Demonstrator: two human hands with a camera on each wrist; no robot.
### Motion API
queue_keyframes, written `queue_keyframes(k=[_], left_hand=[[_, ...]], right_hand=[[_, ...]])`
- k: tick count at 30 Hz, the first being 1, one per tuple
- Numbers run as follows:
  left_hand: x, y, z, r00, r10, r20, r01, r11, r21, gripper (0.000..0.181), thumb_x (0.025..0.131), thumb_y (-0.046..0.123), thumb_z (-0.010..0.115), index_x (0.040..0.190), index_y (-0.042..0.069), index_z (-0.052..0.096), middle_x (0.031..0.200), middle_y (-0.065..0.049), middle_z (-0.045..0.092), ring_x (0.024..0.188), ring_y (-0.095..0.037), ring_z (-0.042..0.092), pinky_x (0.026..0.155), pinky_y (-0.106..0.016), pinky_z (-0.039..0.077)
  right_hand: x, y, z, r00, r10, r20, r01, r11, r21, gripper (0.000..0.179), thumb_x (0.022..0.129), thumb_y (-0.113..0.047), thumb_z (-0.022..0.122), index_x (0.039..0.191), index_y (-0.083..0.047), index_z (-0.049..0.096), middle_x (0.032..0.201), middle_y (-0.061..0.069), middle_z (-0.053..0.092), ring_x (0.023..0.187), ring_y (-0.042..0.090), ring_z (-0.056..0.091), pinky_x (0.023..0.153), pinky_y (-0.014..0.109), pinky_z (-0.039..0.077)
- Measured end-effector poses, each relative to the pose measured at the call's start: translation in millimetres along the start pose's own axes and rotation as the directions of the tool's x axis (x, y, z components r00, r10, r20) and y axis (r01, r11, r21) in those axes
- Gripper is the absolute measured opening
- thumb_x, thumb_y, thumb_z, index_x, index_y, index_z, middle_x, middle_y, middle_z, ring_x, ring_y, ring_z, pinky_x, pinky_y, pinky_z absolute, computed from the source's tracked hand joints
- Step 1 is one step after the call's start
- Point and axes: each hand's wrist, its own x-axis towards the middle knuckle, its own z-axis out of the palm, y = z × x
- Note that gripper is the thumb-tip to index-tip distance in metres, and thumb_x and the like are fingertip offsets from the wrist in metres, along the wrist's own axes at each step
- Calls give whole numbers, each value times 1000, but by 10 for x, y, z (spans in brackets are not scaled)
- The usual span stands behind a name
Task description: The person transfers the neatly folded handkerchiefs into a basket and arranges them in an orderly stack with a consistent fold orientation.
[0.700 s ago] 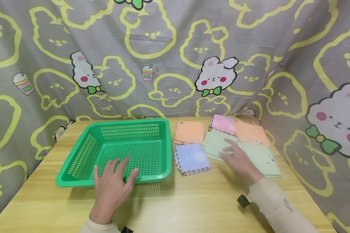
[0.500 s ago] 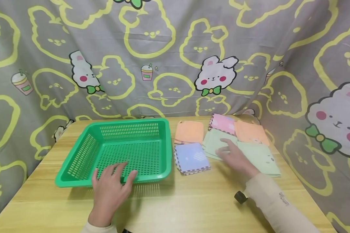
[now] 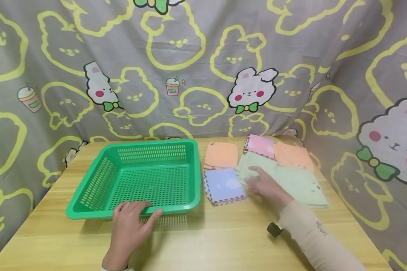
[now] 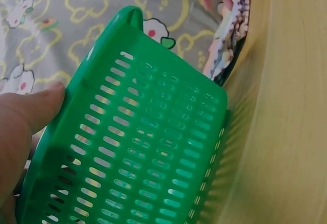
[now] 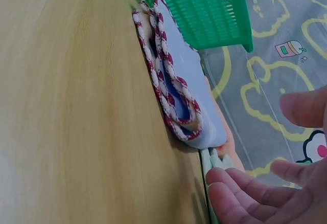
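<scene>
Left grip (image 3: 130, 226) on the green basket's (image 3: 156, 182) near rim, right grip (image 3: 266, 188) well to its right.
The left pinches the rim, thumb outside; the right's fingers are loose, holding nothing. On the desk (image 3: 224, 241), just right of the basket, lie a blue cloth (image 3: 225, 184) and an orange cloth (image 3: 221, 155); farther right of it, pale green cloths (image 3: 303, 186), a pink cloth (image 3: 260, 146) and a second orange one (image 3: 293, 156).

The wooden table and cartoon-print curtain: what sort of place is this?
Probably a curtained-off indoor tabletop workspace: a gray cartoon-print curtain hangs behind the wooden table, where a folded blue cloth lies.
</scene>
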Motion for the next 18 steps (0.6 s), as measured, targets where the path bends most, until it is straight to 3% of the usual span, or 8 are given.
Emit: queue_keyframes(k=[4,11,18], left_hand=[[-13,11,18,1000,-11,-17,10,1000,-11,48,86,54,65,87,7,71,85,-9,71,85,-33,63,90,-59,32],[-73,78,47,990,-142,-26,140,988,-62,39,81,45,74,89,7,70,91,-12,70,100,-41,54,97,-73,6],[-87,94,73,987,-146,-63,141,987,-81,43,83,48,72,88,5,70,91,-13,70,95,-39,55,97,-70,9]], right_hand=[[16,-12,42,1000,0,29,0,1000,-19,68,95,-31,62,149,-9,26,131,24,52,100,27,60,89,42,48],[126,-14,105,998,49,30,-48,998,-40,64,96,-33,60,149,-12,30,137,23,48,103,24,62,93,42,47],[231,-14,145,998,60,9,-59,997,-54,60,96,-34,60,145,-8,36,135,23,50,100,25,64,88,41,50]])
